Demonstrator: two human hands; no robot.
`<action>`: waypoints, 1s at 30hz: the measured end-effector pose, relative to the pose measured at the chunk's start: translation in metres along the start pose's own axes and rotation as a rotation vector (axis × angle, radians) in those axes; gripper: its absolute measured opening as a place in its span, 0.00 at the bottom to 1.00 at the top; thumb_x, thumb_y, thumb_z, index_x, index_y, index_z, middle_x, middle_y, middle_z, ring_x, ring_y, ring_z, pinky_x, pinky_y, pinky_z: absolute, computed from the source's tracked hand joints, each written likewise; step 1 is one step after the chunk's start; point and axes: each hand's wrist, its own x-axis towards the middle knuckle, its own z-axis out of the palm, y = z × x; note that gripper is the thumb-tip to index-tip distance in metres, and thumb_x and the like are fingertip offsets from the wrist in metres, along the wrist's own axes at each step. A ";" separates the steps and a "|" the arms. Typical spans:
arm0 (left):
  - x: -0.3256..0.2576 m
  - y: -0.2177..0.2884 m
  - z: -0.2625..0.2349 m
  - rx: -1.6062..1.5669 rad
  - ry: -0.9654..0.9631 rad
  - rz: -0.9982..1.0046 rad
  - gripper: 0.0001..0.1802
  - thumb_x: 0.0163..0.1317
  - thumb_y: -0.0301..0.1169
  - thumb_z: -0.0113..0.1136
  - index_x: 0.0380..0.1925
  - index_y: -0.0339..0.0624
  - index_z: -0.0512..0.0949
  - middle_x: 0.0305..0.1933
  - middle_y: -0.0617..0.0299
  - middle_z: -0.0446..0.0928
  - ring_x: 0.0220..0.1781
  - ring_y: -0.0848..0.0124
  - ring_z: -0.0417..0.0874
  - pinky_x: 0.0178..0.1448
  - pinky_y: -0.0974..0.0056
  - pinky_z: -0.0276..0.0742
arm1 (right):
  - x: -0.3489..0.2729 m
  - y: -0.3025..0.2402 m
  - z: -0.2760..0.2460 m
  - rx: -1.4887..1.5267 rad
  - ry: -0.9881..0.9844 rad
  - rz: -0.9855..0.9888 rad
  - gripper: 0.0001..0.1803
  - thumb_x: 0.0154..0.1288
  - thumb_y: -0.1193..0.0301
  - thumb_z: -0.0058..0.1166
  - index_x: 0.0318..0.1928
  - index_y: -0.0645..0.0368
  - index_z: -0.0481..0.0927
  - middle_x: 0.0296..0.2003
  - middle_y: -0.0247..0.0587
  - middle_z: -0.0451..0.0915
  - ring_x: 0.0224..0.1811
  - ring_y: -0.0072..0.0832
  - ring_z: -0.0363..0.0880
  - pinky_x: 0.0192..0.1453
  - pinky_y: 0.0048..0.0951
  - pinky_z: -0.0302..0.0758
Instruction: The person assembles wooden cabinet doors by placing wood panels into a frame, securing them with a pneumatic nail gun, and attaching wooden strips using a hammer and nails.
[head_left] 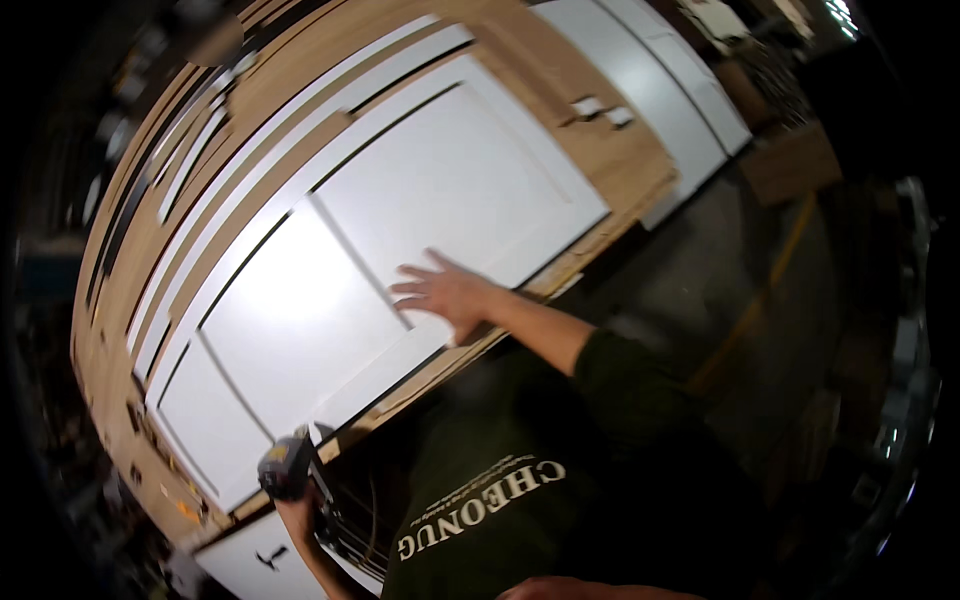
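A large white framed panel [420, 170], divided by crossbars, lies on a wooden worktable in front of me. My right hand [452, 296] is over its near edge with fingers spread; whether the palm presses on it I cannot tell. At the near left corner my left hand [298, 512] is closed round a dark grey and black power tool, shaped like a nail gun [287, 464]. The tool's head is beside the panel's near edge, and part of its body is in shadow.
White strips [290, 125] and dark strips lie along the far side of the wooden tabletop [640, 150]. Two small white blocks [588, 107] are at the far right, near another white panel [640, 70]. A black hammer-like object [271, 557] rests on a white surface at lower left.
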 end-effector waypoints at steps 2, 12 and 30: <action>-0.014 0.007 0.027 0.107 0.075 0.086 0.16 0.51 0.26 0.59 0.41 0.35 0.74 0.25 0.61 0.75 0.23 0.73 0.75 0.27 0.69 0.71 | -0.006 0.002 0.000 -0.034 0.010 -0.004 0.54 0.31 0.50 0.72 0.65 0.45 0.65 0.71 0.34 0.55 0.76 0.39 0.43 0.72 0.65 0.41; -0.069 0.089 0.203 -0.115 -0.193 0.075 0.28 0.48 0.24 0.68 0.51 0.33 0.71 0.44 0.57 0.77 0.44 0.69 0.79 0.48 0.63 0.77 | -0.122 0.071 -0.051 0.051 0.349 0.249 0.43 0.47 0.48 0.65 0.63 0.48 0.67 0.69 0.36 0.58 0.75 0.36 0.46 0.72 0.63 0.39; -0.086 0.253 0.403 0.428 -0.302 0.349 0.25 0.42 0.34 0.72 0.41 0.37 0.79 0.39 0.51 0.82 0.42 0.59 0.84 0.48 0.60 0.78 | -0.252 0.212 -0.073 0.851 0.178 0.819 0.28 0.44 0.58 0.71 0.46 0.58 0.81 0.35 0.36 0.84 0.39 0.30 0.82 0.44 0.29 0.76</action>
